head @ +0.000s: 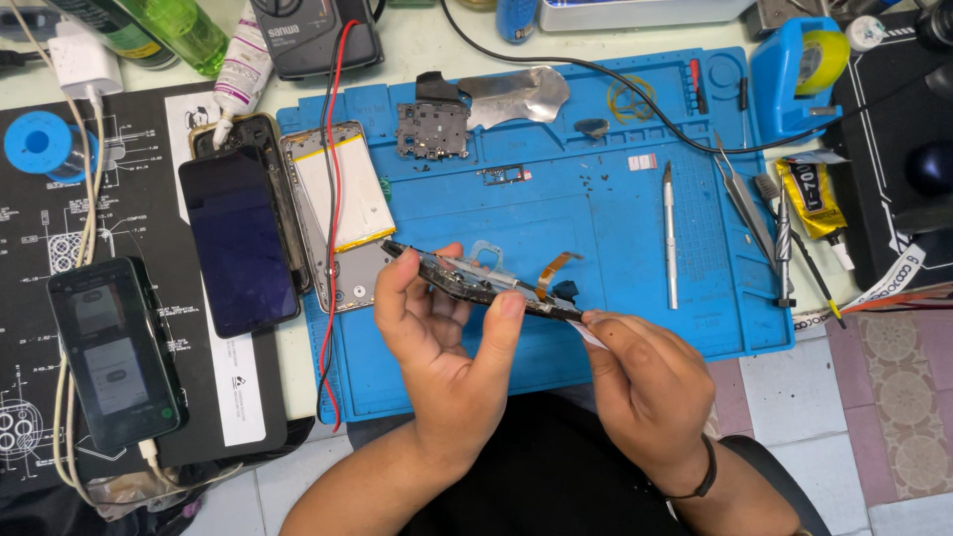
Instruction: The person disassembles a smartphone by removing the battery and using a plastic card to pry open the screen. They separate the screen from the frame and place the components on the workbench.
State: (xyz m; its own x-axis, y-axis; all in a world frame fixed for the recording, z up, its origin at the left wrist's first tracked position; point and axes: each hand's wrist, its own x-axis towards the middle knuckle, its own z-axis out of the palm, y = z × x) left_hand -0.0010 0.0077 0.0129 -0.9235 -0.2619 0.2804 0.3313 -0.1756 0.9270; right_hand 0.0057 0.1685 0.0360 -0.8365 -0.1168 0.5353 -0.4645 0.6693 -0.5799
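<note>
Item: dismantled phone frame (476,280), dark, thin, seen edge-on, with an orange flex ribbon (553,268) curling up; held at frame centre above the blue work mat (635,298). Left hand (442,342): fingers clamped on the frame's left and middle. Right hand (645,377): fingertips pinched together on a small white tab (586,331) at the frame's right end. Upper left: green bottle (184,30), white tube (241,69). Right: yellow glue tube (812,199), black label. Upper right: blue tape dispenser (794,79).

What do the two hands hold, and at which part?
Both hold an opened phone frame edge-on: left hand around its middle, right hand pinching its right end.
</note>
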